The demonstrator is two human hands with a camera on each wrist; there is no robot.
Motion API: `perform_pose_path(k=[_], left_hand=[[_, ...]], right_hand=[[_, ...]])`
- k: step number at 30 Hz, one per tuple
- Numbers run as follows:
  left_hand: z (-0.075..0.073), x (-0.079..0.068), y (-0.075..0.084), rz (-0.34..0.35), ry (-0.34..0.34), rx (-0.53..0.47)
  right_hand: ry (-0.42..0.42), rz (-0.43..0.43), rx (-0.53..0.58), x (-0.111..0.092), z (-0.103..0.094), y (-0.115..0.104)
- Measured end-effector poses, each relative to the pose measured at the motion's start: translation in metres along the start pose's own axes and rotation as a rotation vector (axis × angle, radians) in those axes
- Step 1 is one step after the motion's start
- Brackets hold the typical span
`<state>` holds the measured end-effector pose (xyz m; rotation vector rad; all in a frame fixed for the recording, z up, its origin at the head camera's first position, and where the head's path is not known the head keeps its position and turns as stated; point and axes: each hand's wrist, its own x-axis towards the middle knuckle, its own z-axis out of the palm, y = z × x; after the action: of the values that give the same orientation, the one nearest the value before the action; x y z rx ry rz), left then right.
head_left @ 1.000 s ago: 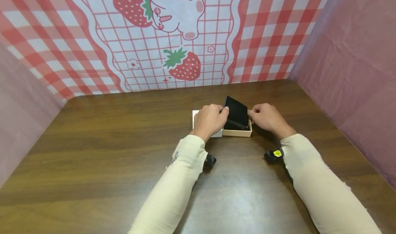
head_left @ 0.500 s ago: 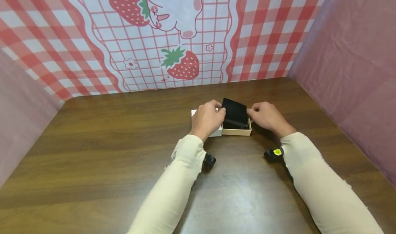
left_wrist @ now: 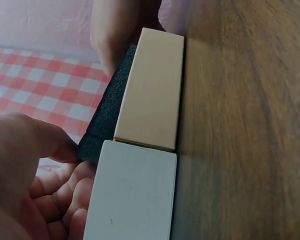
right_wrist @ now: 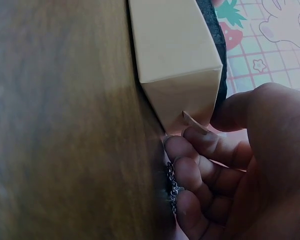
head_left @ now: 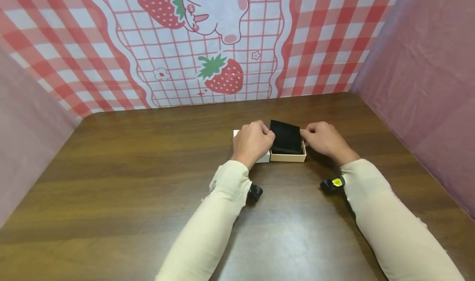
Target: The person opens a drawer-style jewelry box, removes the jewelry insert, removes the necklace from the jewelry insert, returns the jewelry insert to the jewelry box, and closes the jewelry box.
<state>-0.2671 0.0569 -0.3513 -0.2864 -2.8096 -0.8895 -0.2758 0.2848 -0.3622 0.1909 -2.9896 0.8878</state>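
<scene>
A black foam pad [head_left: 285,137] lies tilted in a small beige box [head_left: 288,158], its left side raised above the rim. My left hand [head_left: 253,144] pinches the pad's left edge between thumb and fingers. Beneath that hand, a white box or lid [left_wrist: 132,192] stands against the beige box's left end. My right hand [head_left: 325,140] grips the beige box's right end, thumb by the pad's edge and forefinger at a small paper tab [right_wrist: 192,121] on the end wall. A fine silver chain [right_wrist: 172,187] shows beside the curled right fingers, close to the table.
The brown wooden table [head_left: 148,182] spreads around the boxes. Behind it hangs a red-and-white checked cloth [head_left: 326,46] with strawberry prints, and pink cloth [head_left: 426,87] hangs at the right. Black straps [head_left: 330,186] circle both wrists.
The black foam pad has tipped down flatter into the beige box, its raised left side now lower. Both hands stay at the same places, and the head view has shifted slightly.
</scene>
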Motion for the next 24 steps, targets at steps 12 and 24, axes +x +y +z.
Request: perform_pose_path(k=[12,24], left_hand=[[0.0035,0.0018,0.0043,-0.021,-0.040,0.003],[0.0037,0.0019,0.0042,-0.091,-0.002,-0.111]], right_hand=[[0.007,0.036,0.053,-0.0014,-0.0004,0.0015],[0.011,0.010,0.000,0.0005,0.0001,0.0001]])
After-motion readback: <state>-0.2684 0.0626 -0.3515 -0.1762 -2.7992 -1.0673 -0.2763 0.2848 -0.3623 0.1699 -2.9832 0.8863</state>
